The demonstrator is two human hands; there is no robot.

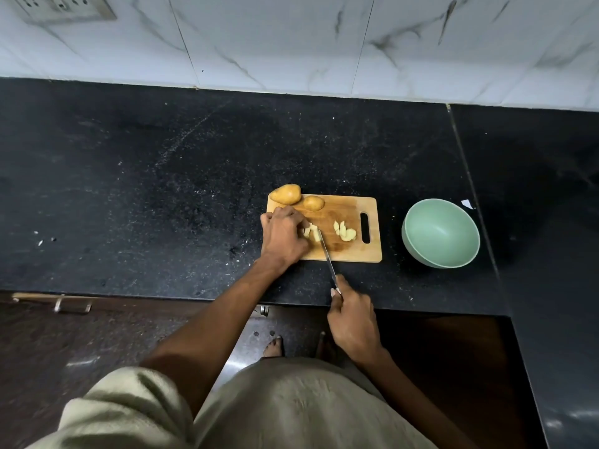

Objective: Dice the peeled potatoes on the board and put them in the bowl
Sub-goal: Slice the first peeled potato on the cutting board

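Centrally, left hand [283, 236] pins potato [310, 232] steady on board [343, 209]; right hand [351, 322] grips knife [326, 257], slicing.

The scene was dim and warm-toned, with the white marble wall [324, 43] the brightest area and the black tabletop [162, 189] swallowing most light, showing only a faint sheen and speckle. The wooden board [350, 209] and green bowl [440, 233] were evenly lit with soft, weak shadows, and pale glare streaked the glossy surface at the lower right. Wide-angle distortion bowed the tabletop edges and tile lines, and the pale clothing [291, 413] at the bottom was soft and blurred.
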